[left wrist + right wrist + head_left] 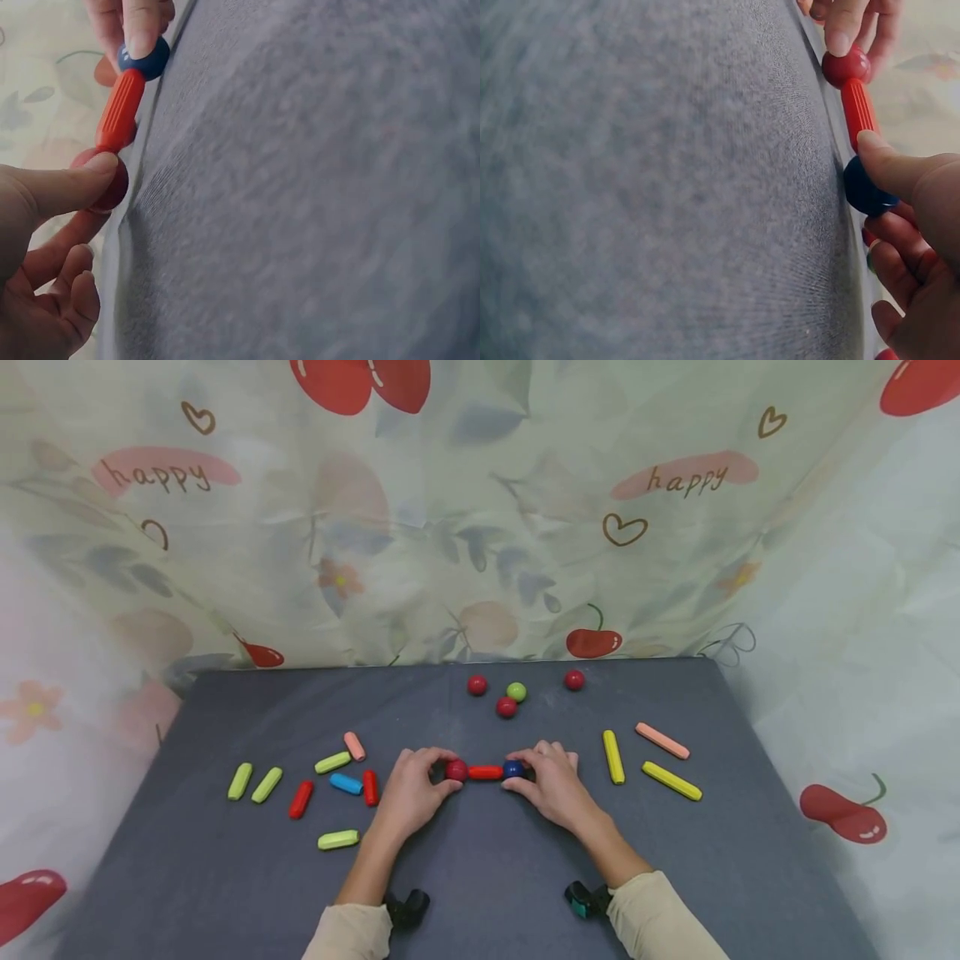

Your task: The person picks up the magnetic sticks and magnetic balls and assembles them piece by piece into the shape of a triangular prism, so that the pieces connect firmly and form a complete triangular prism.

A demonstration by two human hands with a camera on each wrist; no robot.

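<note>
A short red stick lies on the grey table with a dark red ball at its left end and a blue ball at its right end. My left hand pinches the dark red ball between thumb and fingers. My right hand pinches the blue ball the same way. In the wrist views the red stick joins the two balls, and all three touch.
Several loose sticks lie left: green, red, blue, pink. On the right lie yellow sticks and a pink stick. Red balls and a green ball sit at the back. A printed cloth hangs behind.
</note>
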